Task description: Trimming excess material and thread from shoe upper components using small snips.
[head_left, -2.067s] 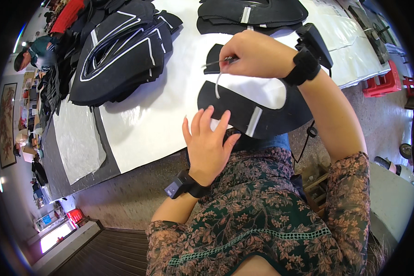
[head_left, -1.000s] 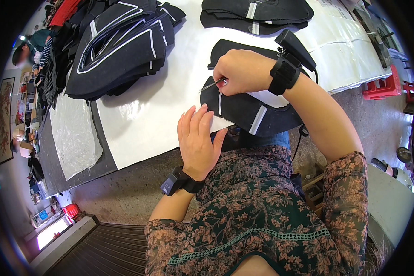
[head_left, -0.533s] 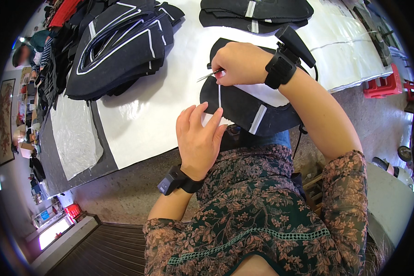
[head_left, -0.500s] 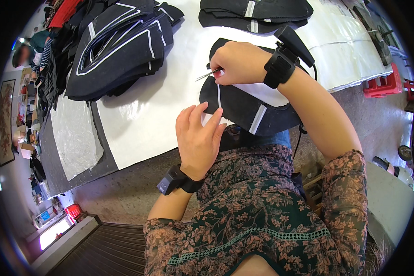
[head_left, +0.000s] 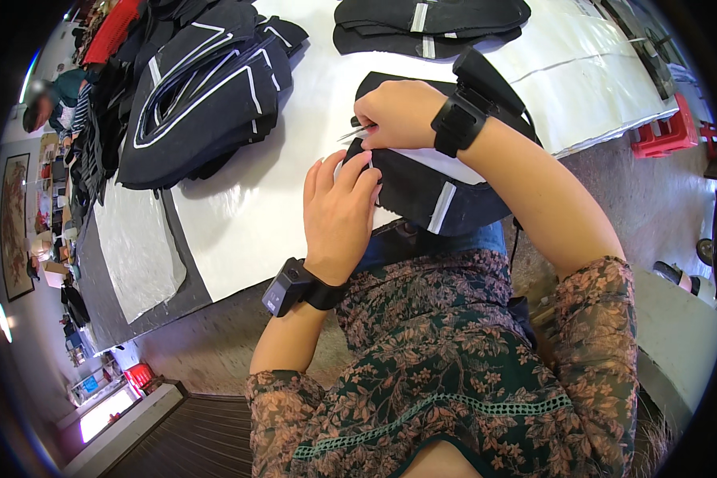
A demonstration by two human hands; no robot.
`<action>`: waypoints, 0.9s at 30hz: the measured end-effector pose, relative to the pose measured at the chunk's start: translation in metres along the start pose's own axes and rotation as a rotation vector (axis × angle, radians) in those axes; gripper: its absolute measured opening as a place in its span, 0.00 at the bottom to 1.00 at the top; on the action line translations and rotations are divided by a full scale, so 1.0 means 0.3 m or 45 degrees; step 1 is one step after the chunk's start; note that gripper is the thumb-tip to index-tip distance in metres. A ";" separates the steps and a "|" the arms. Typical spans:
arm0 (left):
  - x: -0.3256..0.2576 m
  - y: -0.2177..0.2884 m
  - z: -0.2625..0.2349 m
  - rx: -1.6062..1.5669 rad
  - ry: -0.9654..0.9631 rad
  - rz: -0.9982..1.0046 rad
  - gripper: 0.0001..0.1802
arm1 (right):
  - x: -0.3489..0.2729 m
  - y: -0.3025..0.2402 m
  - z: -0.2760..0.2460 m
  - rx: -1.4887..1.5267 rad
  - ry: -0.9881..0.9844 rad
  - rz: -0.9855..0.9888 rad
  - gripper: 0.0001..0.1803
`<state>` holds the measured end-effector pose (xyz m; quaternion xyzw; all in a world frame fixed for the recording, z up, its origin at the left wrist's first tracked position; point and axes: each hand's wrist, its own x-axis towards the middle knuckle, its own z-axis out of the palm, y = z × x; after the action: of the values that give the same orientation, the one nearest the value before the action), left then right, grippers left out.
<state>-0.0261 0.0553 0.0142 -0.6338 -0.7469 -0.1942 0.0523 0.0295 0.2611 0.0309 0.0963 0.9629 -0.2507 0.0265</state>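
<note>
White sheeting covers the long worktable [head_left: 287, 207], with a stack of black cut panels edged in white trim [head_left: 203, 92] at the far left and another flat pile of black pieces [head_left: 430, 17] at the top. At the near edge lies a black fabric panel with white strips [head_left: 438, 187], partly hanging over the table toward the person's lap. The left hand [head_left: 338, 211] lies flat with its fingers spread on the panel's left edge, pinning it. The right hand [head_left: 398, 111] is closed in a pinch around a thin metal tool [head_left: 354, 133], probably small snips or tweezers; its tip sits close to the left fingertips. A slip of that tool could nick the fingers or the fabric, and the overhanging panel could slide if the pinning hand eases.
</note>
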 end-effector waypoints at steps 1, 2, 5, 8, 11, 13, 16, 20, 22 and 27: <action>0.001 0.002 0.000 -0.001 -0.003 0.005 0.12 | -0.015 0.006 -0.011 0.003 0.003 0.005 0.14; 0.003 0.004 0.001 -0.006 0.002 0.002 0.12 | -0.034 0.016 -0.019 -0.023 0.045 -0.033 0.15; 0.004 0.006 0.011 -0.041 -0.003 -0.012 0.13 | -0.096 0.040 -0.052 -0.105 0.101 -0.045 0.15; 0.006 0.004 0.009 -0.068 -0.011 -0.013 0.13 | -0.182 0.069 -0.083 -0.181 0.234 -0.090 0.14; 0.007 0.002 0.010 -0.072 -0.011 -0.010 0.14 | -0.263 0.100 -0.077 -0.136 0.393 -0.191 0.18; 0.005 -0.002 0.009 -0.074 -0.013 -0.018 0.14 | -0.320 0.085 -0.064 -0.173 0.467 -0.258 0.21; 0.009 -0.005 0.004 -0.097 -0.047 -0.027 0.14 | -0.390 0.029 -0.020 -0.180 0.544 -0.229 0.13; 0.016 -0.005 0.010 -0.106 -0.058 -0.025 0.14 | -0.451 -0.022 0.072 -0.166 0.531 -0.121 0.15; 0.018 -0.005 0.012 -0.108 -0.058 -0.027 0.14 | -0.464 -0.031 0.108 -0.085 0.583 -0.058 0.15; 0.025 -0.001 0.005 -0.070 -0.050 -0.014 0.13 | -0.471 -0.027 0.138 -0.067 0.592 0.010 0.15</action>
<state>-0.0277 0.0628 0.0151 -0.6344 -0.7458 -0.2025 0.0193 0.1665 0.2096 0.0127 0.1545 0.9489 -0.1963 -0.1927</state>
